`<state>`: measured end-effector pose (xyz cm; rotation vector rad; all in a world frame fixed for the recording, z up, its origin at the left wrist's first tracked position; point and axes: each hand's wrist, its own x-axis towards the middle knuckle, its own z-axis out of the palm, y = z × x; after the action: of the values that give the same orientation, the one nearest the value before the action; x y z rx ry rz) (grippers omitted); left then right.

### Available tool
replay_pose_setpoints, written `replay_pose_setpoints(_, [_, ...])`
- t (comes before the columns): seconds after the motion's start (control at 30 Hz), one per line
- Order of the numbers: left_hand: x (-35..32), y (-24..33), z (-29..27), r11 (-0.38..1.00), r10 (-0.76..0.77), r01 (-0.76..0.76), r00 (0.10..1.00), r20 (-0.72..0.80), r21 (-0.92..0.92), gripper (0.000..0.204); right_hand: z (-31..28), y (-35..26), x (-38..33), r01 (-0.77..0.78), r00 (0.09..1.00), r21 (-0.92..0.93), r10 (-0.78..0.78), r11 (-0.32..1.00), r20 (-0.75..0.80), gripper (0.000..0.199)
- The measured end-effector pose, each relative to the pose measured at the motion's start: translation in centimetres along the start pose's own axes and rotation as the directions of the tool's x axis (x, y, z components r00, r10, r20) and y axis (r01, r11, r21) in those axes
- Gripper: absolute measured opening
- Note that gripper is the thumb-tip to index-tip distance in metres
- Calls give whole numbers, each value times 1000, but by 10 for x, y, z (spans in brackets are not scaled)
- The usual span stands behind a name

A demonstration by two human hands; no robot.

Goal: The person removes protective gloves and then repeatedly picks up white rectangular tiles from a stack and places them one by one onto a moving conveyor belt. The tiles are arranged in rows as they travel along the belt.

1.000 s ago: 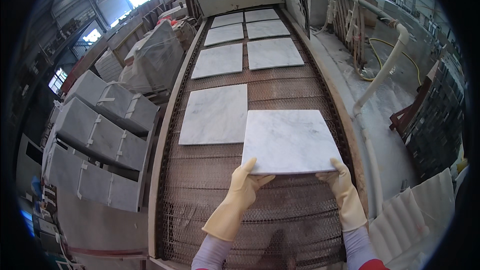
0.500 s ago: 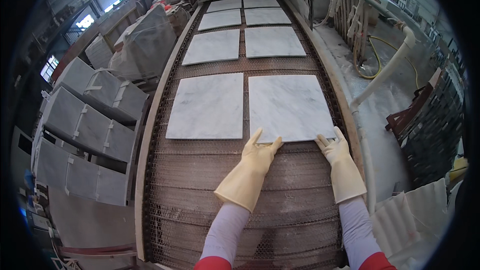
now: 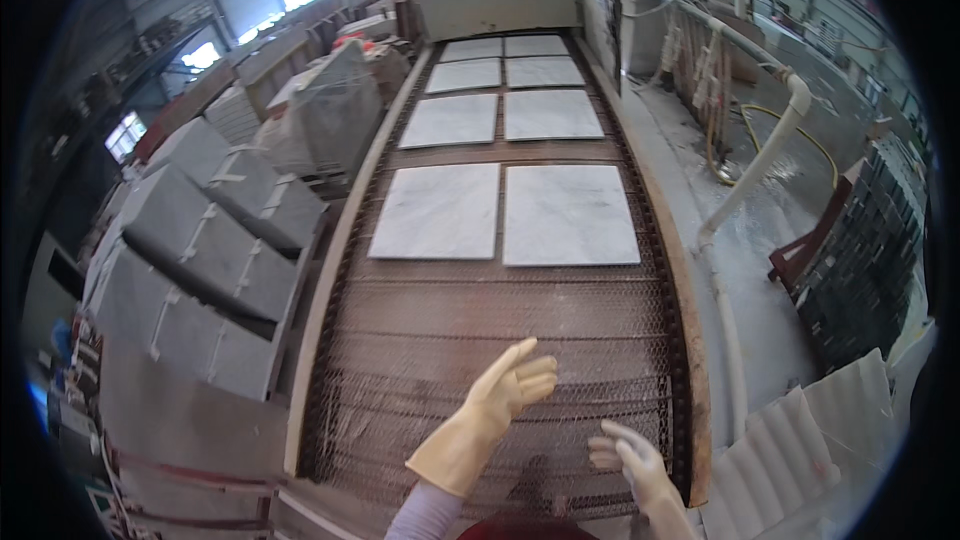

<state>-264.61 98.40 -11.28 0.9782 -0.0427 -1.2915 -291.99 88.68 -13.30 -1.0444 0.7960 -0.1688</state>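
Observation:
My left hand (image 3: 492,405), in a cream rubber glove, hovers over the bare mesh conveyor belt (image 3: 395,340) with its fingers stretched out and holding nothing. To its right and lower down is my right hand (image 3: 638,460), gloved too; its fingers are extended and it holds nothing. Both hands are apart from the tiles. Beyond them lie two square white marble tiles with grey veining, a right one (image 3: 570,215) and a left one (image 3: 437,212), side by side with a narrow gap. Farther up the belt are more pairs, such as this tile (image 3: 553,115).
A pale machine housing (image 3: 500,10) spans the belt's far end. Grey stone slabs (image 3: 215,240) strapped in stacks stand along the left. On the right run a thick pale pipe (image 3: 755,155) and a yellow hose (image 3: 830,155), with dark mosaic sheets (image 3: 860,250) and white foam sheets (image 3: 775,460) nearer.
Both hands have let go of the near right tile's front edge and drawn back toward me. The view has tilted up, and the tiles appear farther away.

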Motion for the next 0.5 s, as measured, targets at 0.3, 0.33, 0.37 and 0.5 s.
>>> replay_pose_setpoints(0.3, [-173,-169,22,898,394,-326,895,-209,296,51,50,131,-133,-34,860,-428,245,903,448,44])
replay_pose_setpoints(0.33, [-183,-189,20,785,510,-352,834,-209,510,47,64,125,-146,60,848,-573,262,817,461,45])
replay_pose_setpoints(0.37, [-204,-192,33,702,564,-351,805,-183,619,45,77,113,-158,153,839,-698,282,699,465,46])
replay_pose_setpoints(0.5, [-268,-219,25,787,556,-353,762,-333,506,40,96,158,-188,245,778,-511,147,824,611,41])
